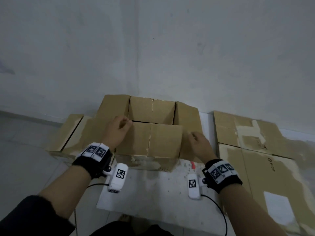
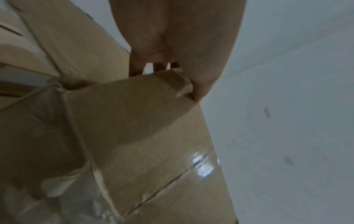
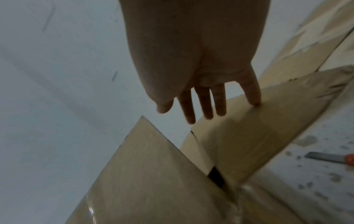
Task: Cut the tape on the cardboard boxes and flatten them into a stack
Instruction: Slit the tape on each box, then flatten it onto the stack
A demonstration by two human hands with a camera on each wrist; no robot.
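Head view, left to right: flattened cardboard on the floor at the far left, lying against the open box in the middle, by the wall; left hand pinching the upper left corner of the near flap, thumb on the front face and fingers over the edge, as seen from the left wrist; right hand with fingers straight and spread, little fingertip touching the right side flap, gripping nothing; knife with a red handle on the floor just right of the box; flattened sheets at the far right. Probably light, stiff along the panels, weak at creases and torn edges; glossy tape likely slippery; best taken by flap edges near the corners, thumbs outside.
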